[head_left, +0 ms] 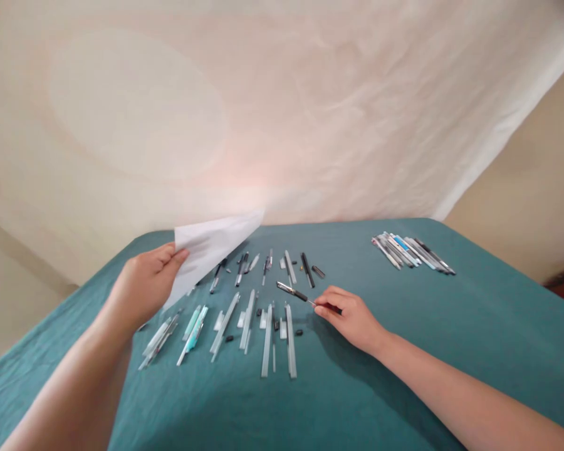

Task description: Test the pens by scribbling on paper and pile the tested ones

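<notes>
A thin white sheet of paper is pinched at its near left edge by my left hand. It hangs tilted over the left part of the table and hides some of the pens behind it. In the fingertips of my right hand is a black pen with a silvery clip, raised above the table and pointing left. Only a thin part of it shows near my fingers. Close by lie a black pen barrel and a loose black cap. Clear barrels and refills lie in front of the pen.
A teal cloth covers the table. Pen parts lie in two rows, with a turquoise pen and small black pieces among them. A bunch of several pens rests at the back right. A pale sheet hangs behind.
</notes>
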### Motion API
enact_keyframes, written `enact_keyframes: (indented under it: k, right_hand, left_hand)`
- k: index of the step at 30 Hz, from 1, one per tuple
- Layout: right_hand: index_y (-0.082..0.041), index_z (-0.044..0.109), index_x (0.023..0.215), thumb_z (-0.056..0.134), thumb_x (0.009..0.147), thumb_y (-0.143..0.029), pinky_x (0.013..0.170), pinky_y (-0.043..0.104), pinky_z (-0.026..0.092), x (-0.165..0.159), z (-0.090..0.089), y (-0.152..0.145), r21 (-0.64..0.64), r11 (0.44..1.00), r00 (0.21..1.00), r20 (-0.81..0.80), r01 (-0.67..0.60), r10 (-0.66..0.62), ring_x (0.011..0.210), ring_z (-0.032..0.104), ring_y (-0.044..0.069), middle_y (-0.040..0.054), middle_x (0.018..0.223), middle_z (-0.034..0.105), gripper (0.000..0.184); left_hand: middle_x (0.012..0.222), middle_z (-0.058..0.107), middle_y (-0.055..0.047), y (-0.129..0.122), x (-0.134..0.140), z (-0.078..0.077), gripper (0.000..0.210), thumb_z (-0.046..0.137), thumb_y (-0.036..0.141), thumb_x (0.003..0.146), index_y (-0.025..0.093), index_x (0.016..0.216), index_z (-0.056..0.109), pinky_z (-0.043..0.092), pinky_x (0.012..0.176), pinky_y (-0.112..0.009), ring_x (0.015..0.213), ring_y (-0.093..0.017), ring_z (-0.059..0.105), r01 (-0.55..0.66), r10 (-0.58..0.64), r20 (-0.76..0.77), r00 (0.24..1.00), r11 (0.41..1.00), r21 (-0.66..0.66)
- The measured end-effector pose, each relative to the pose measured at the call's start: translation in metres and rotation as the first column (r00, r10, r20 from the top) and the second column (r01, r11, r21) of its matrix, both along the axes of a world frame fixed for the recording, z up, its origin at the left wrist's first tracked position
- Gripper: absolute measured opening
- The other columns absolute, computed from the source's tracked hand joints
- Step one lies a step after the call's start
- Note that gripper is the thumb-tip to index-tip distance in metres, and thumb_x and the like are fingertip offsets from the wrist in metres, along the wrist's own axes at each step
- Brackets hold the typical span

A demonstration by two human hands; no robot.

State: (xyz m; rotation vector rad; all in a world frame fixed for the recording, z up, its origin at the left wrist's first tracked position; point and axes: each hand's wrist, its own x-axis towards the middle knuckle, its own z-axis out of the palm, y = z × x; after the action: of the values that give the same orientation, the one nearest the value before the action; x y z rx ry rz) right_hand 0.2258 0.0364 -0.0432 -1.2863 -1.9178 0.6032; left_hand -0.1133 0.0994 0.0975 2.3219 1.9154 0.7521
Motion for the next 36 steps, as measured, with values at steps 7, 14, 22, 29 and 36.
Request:
enact_keyframes:
  k: [7, 14, 22, 29, 36]
  right_hand:
    - [-0.021, 0.068, 0.087, 0.053, 0.088, -0.031, 0.069, 0.026, 0.046, -0.001, 0.005, -0.001, 0.008, 1.0, 1.0, 0.005, -0.005, 0.005, 0.073, 0.058, 0.014, 0.0032, 0.083, 0.062, 0.019]
    - [-0.021, 0.068, 0.087, 0.053, 0.087, -0.028, 0.069, 0.025, 0.045, -0.001, 0.003, 0.0, -0.015, 1.0, 1.0, 0.005, 0.008, -0.008, 0.074, 0.058, 0.014, 0.0023, 0.084, 0.062, 0.016]
    - [-0.021, 0.068, 0.087, 0.054, 0.086, -0.028, 0.067, 0.025, 0.044, 0.0, 0.002, 0.001, -0.016, 0.998, 0.996, -0.054, 0.066, -0.067, 0.072, 0.057, 0.013, 0.0014, 0.084, 0.063, 0.015]
    - [-0.02, 0.069, 0.087, 0.053, 0.086, -0.032, 0.067, 0.025, 0.043, 0.005, 0.004, 0.004, -0.04, 0.987, 0.976, -0.147, 0.154, -0.158, 0.076, 0.058, 0.015, 0.0034, 0.085, 0.065, 0.02]
    - [-0.018, 0.07, 0.092, 0.051, 0.084, -0.045, 0.068, 0.027, 0.044, 0.046, 0.004, 0.027, -0.005, 0.929, 0.917, -0.16, 0.37, -0.366, 0.078, 0.06, 0.017, 0.006, 0.091, 0.068, 0.034]
  left_hand:
    - [0.065, 0.054, 0.004, -0.007, -0.013, 0.012, 0.033, 0.043, 0.041, 0.086, 0.014, 0.081, 0.062, 0.036, 0.059, -0.017, 0.062, -0.011, 0.051, -0.179, 0.186, -0.02, 0.982, 0.966, 0.185]
    - [0.069, 0.058, 0.003, -0.021, -0.008, 0.02, 0.034, 0.042, 0.036, 0.087, 0.015, 0.101, 0.063, 0.034, 0.06, -0.016, 0.066, -0.011, 0.054, -0.263, 0.301, -0.052, 0.952, 0.895, 0.361]
    - [0.121, 0.06, 0.0, -0.03, 0.02, 0.008, 0.038, 0.035, 0.018, 0.089, 0.022, 0.122, 0.055, 0.04, 0.092, -0.023, 0.11, -0.016, 0.056, 0.114, -0.052, -0.173, 0.984, 0.924, 0.366]
    - [0.136, 0.047, -0.001, -0.033, 0.036, -0.016, 0.05, 0.033, 0.01, 0.085, 0.02, 0.133, 0.044, 0.032, 0.107, -0.029, 0.123, -0.016, 0.046, 0.299, -0.231, -0.259, 0.938, 0.917, 0.265]
    - [0.141, 0.04, -0.01, -0.037, 0.055, -0.044, 0.055, 0.032, 0.008, 0.083, 0.014, 0.137, 0.038, 0.039, 0.103, -0.036, 0.126, -0.021, 0.043, 0.456, -0.345, -0.419, 0.84, 0.867, 0.2]
